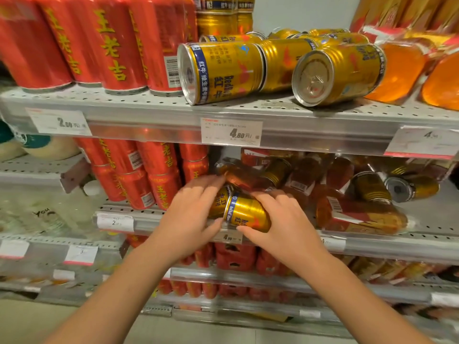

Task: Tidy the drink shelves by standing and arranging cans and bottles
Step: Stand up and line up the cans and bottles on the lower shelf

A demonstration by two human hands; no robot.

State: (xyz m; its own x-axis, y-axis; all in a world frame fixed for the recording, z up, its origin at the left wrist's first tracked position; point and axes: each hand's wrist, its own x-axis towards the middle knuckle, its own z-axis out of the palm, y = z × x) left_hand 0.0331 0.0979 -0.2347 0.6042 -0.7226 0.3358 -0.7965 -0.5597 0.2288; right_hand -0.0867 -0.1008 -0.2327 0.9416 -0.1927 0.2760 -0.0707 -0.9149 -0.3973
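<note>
Where middle shelf [434, 214] meets its price rail, gold Red Bull can [248, 214] is held on its side by right hand [285, 227], fingers curled over top, thumb beneath. Second gold can [219, 202], touching first, is clasped by left hand [191, 212] between fingers and thumb. Amber drink bottles [360, 214] are seen tumbled just right of hands. On upper shelf [149, 101], toppled Red Bull cans [223, 73] are shown beside upright red cans [111, 45].
</note>
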